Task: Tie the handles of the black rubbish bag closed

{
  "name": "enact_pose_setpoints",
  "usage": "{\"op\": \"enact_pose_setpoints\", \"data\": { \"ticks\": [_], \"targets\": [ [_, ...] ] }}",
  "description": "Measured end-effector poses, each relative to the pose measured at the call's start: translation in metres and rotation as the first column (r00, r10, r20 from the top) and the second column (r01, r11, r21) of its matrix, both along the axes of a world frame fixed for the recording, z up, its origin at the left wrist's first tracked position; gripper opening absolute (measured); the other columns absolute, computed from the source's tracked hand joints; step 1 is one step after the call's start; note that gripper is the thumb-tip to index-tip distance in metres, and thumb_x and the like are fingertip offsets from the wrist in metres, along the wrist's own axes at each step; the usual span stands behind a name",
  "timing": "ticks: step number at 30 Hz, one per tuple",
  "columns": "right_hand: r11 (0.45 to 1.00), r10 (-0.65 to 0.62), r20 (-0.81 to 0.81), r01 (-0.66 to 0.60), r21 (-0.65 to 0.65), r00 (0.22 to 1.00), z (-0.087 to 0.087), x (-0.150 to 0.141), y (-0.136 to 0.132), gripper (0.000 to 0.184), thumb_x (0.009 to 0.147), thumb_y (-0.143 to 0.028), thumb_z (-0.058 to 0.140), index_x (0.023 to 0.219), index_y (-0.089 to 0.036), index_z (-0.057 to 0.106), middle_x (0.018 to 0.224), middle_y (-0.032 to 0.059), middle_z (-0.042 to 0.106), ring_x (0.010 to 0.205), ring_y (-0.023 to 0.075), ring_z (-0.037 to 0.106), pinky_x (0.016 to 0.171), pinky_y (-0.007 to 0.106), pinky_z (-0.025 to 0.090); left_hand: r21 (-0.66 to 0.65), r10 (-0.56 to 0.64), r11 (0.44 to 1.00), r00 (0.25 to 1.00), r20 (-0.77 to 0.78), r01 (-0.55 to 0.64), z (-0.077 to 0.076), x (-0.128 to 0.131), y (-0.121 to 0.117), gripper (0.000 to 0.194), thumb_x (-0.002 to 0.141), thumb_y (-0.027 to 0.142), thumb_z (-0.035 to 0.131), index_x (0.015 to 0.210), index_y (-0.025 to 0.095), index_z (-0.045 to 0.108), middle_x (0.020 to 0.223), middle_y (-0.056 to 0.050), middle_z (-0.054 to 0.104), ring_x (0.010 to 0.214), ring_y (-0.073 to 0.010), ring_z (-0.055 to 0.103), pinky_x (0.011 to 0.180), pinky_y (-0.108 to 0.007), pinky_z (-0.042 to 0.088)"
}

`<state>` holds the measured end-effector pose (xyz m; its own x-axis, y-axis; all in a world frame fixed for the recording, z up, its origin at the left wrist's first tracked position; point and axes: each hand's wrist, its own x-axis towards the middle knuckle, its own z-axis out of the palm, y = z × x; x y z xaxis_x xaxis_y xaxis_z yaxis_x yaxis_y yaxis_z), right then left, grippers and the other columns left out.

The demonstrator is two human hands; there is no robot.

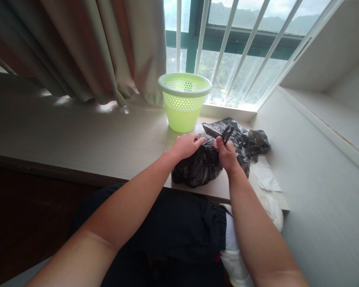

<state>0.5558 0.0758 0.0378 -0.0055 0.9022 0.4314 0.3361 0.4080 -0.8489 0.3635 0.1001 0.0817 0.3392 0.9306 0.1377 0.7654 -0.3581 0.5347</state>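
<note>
A full, rounded black plastic bag (194,169) rests near the front edge of the pale sill, between my two hands. My left hand (188,146) is closed on its upper left side, with the thumb stretched along the gathered plastic. At the bag's gathered neck, my right hand (225,153) is closed in a fist, and a dark loop of plastic sticks up above the thumb. More crumpled black plastic (241,137) lies behind and to the right; I cannot tell whether it is a separate bag.
A light green plastic basket (182,113) with a perforated upper wall stands just behind my left hand. White paper (266,177) lies at the right by the wall. Curtains (107,48) hang at the left, and white window bars (224,56) rise at the back.
</note>
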Motion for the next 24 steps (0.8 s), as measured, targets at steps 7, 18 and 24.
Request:
{"op": "enact_pose_setpoints", "data": {
  "ticks": [7, 18, 24],
  "targets": [
    [0.997, 0.074, 0.029, -0.074, 0.002, 0.997, 0.003, -0.004, -0.003, 0.064, 0.100, -0.073, 0.041, 0.059, -0.023, 0.040, 0.060, -0.0026, 0.036, 0.060, 0.0143, 0.036, 0.062, 0.034, 0.029, 0.057, 0.079, 0.995, 0.996, -0.029, -0.077, -0.002, -0.003, 0.004, 0.044, 0.096, 0.047, 0.053, 0.065, 0.019, 0.067, 0.066, -0.005, 0.067, 0.064, -0.0183, 0.053, 0.061, -0.033, 0.025],
    [0.992, 0.123, 0.100, -0.122, -0.014, 0.987, 0.006, -0.008, -0.005, 0.063, 0.101, -0.071, 0.039, 0.059, -0.023, 0.040, 0.059, -0.0022, 0.037, 0.060, 0.0151, 0.038, 0.064, 0.034, 0.029, 0.124, 0.119, 0.986, 0.992, -0.036, -0.113, -0.006, -0.011, 0.013, 0.035, 0.090, 0.038, 0.053, 0.072, 0.019, 0.076, 0.069, -0.006, 0.072, 0.063, -0.0179, 0.054, 0.061, -0.033, 0.026],
    [0.991, 0.135, 0.128, -0.134, -0.018, 0.983, 0.008, -0.007, -0.005, 0.064, 0.101, -0.073, 0.037, 0.060, -0.024, 0.039, 0.060, -0.0019, 0.038, 0.061, 0.0156, 0.038, 0.064, 0.034, 0.029, 0.127, 0.134, 0.984, 0.989, -0.061, -0.126, -0.005, -0.014, 0.014, 0.036, 0.091, 0.039, 0.053, 0.073, 0.020, 0.077, 0.073, -0.007, 0.074, 0.068, -0.0196, 0.058, 0.062, -0.033, 0.027]
  ]
}}
